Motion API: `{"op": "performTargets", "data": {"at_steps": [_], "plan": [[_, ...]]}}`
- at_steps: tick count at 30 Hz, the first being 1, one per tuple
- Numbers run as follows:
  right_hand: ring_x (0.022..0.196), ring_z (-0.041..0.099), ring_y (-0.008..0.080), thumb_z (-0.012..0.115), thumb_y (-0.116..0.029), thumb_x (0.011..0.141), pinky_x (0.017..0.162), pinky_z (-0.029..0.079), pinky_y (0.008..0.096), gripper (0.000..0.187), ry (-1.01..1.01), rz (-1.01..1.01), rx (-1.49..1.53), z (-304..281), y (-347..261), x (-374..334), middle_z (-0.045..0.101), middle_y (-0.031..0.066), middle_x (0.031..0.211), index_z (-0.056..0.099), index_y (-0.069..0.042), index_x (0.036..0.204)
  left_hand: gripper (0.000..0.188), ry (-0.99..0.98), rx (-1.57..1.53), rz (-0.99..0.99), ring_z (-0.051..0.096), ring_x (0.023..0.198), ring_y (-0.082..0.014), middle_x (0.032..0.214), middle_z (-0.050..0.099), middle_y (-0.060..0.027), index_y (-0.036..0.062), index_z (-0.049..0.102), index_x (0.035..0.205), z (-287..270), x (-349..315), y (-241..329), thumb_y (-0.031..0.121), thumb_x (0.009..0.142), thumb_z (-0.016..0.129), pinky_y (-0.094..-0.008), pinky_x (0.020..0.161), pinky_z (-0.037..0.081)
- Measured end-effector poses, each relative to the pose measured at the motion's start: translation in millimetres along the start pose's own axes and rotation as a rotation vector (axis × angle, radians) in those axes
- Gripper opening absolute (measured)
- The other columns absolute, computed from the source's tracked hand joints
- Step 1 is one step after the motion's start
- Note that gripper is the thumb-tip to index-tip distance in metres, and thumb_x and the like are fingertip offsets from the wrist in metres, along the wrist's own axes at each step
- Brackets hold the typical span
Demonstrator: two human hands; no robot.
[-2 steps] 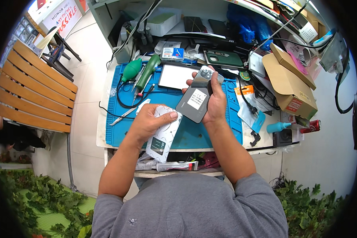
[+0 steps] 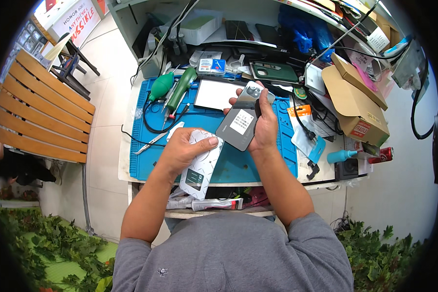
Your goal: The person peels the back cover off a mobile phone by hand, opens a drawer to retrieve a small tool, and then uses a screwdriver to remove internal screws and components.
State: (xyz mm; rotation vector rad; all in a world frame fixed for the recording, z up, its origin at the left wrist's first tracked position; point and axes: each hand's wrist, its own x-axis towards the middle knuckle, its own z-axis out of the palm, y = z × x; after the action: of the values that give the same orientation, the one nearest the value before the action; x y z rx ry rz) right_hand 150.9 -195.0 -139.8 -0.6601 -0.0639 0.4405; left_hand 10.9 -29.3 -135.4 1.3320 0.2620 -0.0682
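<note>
My right hand (image 2: 264, 121) is closed round a dark smartphone (image 2: 233, 129), its back turned up. A white label (image 2: 240, 121) sits on the phone's back, and the camera block is at its far end. Between the thumb and fingers of my left hand (image 2: 186, 148) is a white patterned card sleeve (image 2: 202, 168) with a dark green patch near its lower end. The sleeve's upper corner lies close to the phone's lower end; I cannot tell whether they touch. Both are held above a blue repair mat (image 2: 236, 168).
A green air blower (image 2: 161, 86), a green-handled tool (image 2: 182, 87) and white tweezers (image 2: 148, 145) lie on the mat's left. Behind it are a white flat box (image 2: 214, 93) and a green phone case (image 2: 275, 71). An open cardboard box (image 2: 357, 109) and a blue bottle (image 2: 341, 155) stand right.
</note>
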Motion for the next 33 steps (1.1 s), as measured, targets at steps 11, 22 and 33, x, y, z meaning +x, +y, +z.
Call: {"op": "performTargets", "data": {"at_steps": [11,22,33], "plan": [[0.109,0.072,0.0294,0.049,-0.051,0.115,0.09,0.065,0.0513,0.053,0.078,-0.157,-0.02,7,5,-11,0.066,0.0157,0.127,0.042,-0.02,0.156,0.029,0.218,-0.098,0.113,0.067,0.072,-0.0084,0.087,0.076,-0.0057,-0.002,0.075,0.103,29,5,-20,0.027,0.101,0.082,-0.0254,0.064,0.053],[0.111,0.071,0.0301,0.053,-0.052,0.113,0.095,0.064,0.0489,0.058,0.086,-0.219,-0.016,5,12,-14,0.065,0.0133,0.122,0.046,-0.01,0.152,0.035,0.352,0.027,0.22,0.058,0.071,-0.0052,0.079,0.067,0.0016,0.0032,0.066,0.095,50,4,-30,0.034,0.105,0.078,-0.0255,0.063,0.048],[0.11,0.069,0.0258,0.051,-0.051,0.113,0.098,0.063,0.0614,0.057,-0.023,-0.091,0.156,12,8,-22,0.061,0.0099,0.118,0.038,-0.025,0.162,0.015,0.188,-0.256,0.352,0.064,0.079,-0.0051,0.094,0.071,-0.0039,0.0035,0.057,0.109,40,4,-35,0.015,0.11,0.066,-0.0228,0.07,0.053]]}}
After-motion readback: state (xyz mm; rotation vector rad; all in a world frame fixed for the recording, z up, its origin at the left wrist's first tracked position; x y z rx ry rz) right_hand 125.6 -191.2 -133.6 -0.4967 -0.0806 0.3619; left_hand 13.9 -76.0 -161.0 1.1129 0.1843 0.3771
